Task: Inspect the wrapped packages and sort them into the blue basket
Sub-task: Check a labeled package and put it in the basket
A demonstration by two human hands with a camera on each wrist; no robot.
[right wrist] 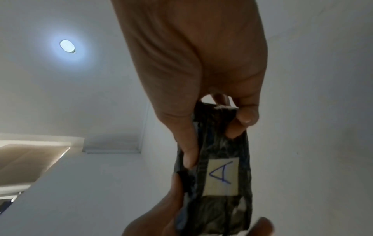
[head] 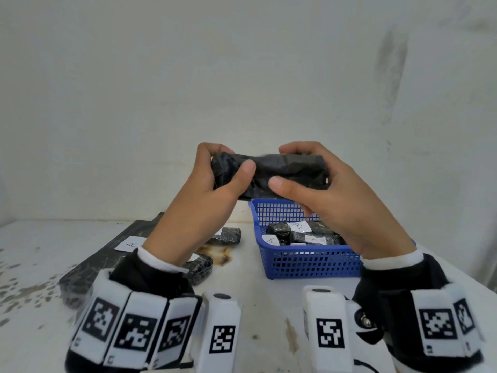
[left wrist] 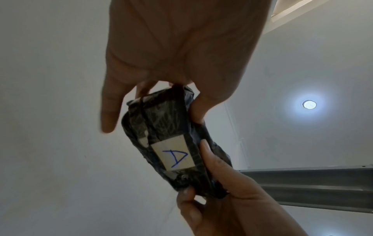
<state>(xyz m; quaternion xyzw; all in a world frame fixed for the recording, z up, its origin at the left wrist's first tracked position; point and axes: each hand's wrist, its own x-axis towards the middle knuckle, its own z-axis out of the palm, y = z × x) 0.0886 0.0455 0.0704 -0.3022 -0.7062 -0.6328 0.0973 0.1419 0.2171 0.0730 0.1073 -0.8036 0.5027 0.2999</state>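
Soft, even light fills the head view, with the white wall (head: 242,63) smooth and the table (head: 269,305) showing hardly any shadow, though the wrist bands at the bottom edge bulge and stretch from the wide lens. Both wrist views look up at a round ceiling lamp (left wrist: 308,104) that flares into a bluish halo. Against it the left hand (left wrist: 177,52) and right hand (right wrist: 193,60) turn dim and brownish, blurred where they sit close to the lens.

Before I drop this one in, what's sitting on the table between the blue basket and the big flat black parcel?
In the head view, between the blue basket and the flat black parcel lie two small wrapped packages and a brown stain.
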